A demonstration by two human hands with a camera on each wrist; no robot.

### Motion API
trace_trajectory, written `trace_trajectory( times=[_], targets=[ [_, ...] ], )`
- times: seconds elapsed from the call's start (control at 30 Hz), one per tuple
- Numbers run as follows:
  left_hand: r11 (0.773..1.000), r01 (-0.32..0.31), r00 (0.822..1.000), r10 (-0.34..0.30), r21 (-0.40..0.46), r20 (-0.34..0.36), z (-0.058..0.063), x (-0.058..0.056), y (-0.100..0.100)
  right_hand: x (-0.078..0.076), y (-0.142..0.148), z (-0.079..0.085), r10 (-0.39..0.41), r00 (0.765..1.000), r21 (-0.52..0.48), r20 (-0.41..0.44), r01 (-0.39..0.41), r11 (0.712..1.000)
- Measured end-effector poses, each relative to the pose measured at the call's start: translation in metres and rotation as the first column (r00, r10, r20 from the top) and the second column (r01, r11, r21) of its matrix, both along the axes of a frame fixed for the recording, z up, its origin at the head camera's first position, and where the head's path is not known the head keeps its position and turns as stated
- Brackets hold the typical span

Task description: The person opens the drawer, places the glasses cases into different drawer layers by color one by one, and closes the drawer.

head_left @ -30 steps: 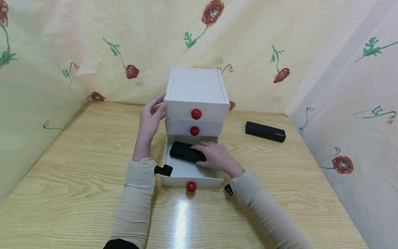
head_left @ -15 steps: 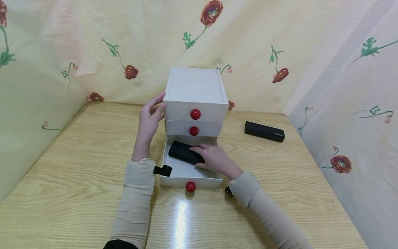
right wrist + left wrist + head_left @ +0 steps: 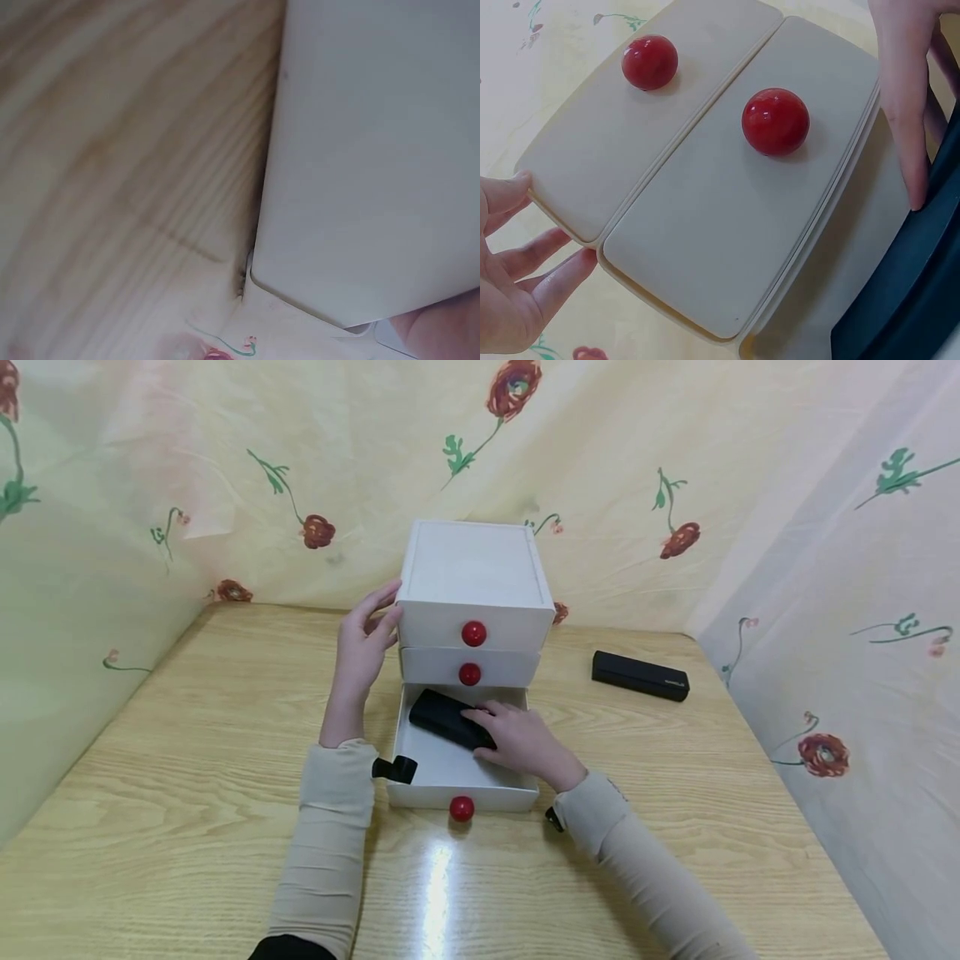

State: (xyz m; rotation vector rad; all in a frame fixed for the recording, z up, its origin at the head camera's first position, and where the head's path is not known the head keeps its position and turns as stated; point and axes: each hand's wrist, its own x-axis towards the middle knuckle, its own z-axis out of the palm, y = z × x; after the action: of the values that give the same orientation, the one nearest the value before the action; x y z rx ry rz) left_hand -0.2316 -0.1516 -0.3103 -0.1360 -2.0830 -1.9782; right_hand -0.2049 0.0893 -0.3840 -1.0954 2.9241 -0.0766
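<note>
A white drawer unit with round red knobs stands on the table, its bottom drawer pulled out. Inside that drawer is a black oblong case, lying slantwise. My right hand grips its right end, thumb on the near side and fingers over the far side. My left hand rests against the unit's left side near the top, fingers extended and spread; the left wrist view shows the thumb at the top drawer's front. In the right wrist view the drawer's side wall hides most of the right hand.
A second black oblong case with small pale lettering lies on the wooden table, right of the unit. Flower-printed cloth hangs behind and at both sides. The upper two drawers, with the middle front, are closed.
The left end of the black case has swung slightly toward the back of the drawer, with my right hand still on it. My left hand stays in place.
</note>
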Motion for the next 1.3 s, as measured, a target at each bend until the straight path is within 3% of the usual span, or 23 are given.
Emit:
trace_trajectory(
  times=[0.77,1.3],
  targets=[
    [1.0,-0.003,1.0,0.002,0.019,0.004,-0.002,-0.002,0.0,-0.013,-0.002,0.001,-0.037,0.997,0.042,-0.065,0.04,0.998],
    [1.0,0.0,1.0,0.0,0.021,0.003,-0.002,-0.002,0.0,-0.012,0.0,0.004,-0.055,0.998,-0.018,-0.035,0.055,0.998]
  ],
)
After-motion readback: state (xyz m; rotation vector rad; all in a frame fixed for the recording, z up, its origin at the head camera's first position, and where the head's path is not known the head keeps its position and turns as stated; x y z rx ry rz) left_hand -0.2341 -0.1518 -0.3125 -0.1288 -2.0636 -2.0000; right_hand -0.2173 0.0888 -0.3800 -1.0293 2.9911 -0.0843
